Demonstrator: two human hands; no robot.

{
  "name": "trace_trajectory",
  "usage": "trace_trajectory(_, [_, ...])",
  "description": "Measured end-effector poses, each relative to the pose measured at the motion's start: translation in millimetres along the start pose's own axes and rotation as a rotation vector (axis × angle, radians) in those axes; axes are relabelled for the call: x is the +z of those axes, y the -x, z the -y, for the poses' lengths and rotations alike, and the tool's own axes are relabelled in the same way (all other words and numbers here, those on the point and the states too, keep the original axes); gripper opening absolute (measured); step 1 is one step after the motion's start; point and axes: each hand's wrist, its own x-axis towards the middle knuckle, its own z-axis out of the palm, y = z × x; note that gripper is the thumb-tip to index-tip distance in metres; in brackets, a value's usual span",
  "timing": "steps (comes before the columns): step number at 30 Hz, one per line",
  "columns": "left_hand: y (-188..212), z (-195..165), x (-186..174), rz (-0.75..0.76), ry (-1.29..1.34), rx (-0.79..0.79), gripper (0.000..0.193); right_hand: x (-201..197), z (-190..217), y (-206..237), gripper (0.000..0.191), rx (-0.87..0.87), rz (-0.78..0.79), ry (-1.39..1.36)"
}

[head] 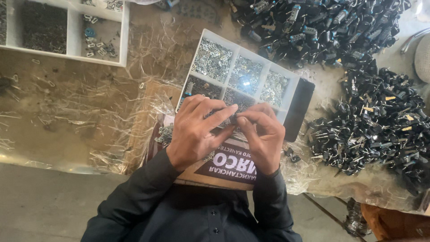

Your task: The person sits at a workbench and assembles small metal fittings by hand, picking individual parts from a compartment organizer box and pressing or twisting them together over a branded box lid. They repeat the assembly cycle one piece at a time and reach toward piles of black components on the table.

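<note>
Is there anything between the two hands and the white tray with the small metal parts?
Nothing visible. The left hand and right hand meet fingertip to fingertip directly over the near edge of the white compartment tray, partly covering its front compartments.

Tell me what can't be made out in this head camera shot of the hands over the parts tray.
- Head view: whatever sits between the left hand and right hand is hidden by the fingers.
- The near compartments of the white divided tray are covered by both hands.
- The silvery parts in it are too small to identify.
- The second tray is cut off by the top edge.
- The black parts pile runs off the right edge.
</note>
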Motion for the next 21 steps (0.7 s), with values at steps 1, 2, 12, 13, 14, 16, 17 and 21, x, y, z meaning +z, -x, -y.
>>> trace_trajectory(1, [0.3, 0.2, 0.0, 0.001, 0.002, 0.004, 0.045, 0.1, 0.2, -0.1, 0.008, -0.008, -0.006, 0.011])
trace_trajectory(2, [0.5, 0.3, 0.0, 0.001, 0.004, 0.008, 0.045, 0.0, 0.5, -0.3, 0.008, -0.016, -0.01, 0.008])
trace_trajectory(12, [2.1, 2.4, -0.7, 0.017, 0.008, 0.038, 0.048, 5.6, -9.4, 4.0, 0.01, -0.027, -0.069, 0.033])
trace_trajectory(13, [2.1, 2.0, -0.5, 0.012, 0.017, 0.034, 0.048, 4.0, -10.7, 4.5, 0.009, -0.016, -0.058, -0.006])
trace_trajectory(14, [2.2, 1.7, -0.4, 0.006, 0.025, 0.029, 0.048, 2.1, -11.8, 4.9, 0.009, 0.006, -0.048, -0.038])
trace_trajectory(16, [2.5, 1.1, -0.9, -0.002, 0.03, 0.02, 0.048, -1.2, -13.3, 5.2, 0.009, 0.048, -0.027, -0.1])
trace_trajectory(17, [2.6, 0.7, -1.2, -0.001, 0.029, 0.017, 0.048, -1.6, -13.8, 5.3, 0.008, 0.032, -0.017, -0.098])
trace_trajectory(21, [2.5, 0.6, -2.5, 0.013, 0.044, 0.009, 0.05, 0.7, -13.2, 5.7, 0.01, -0.002, -0.009, -0.083])
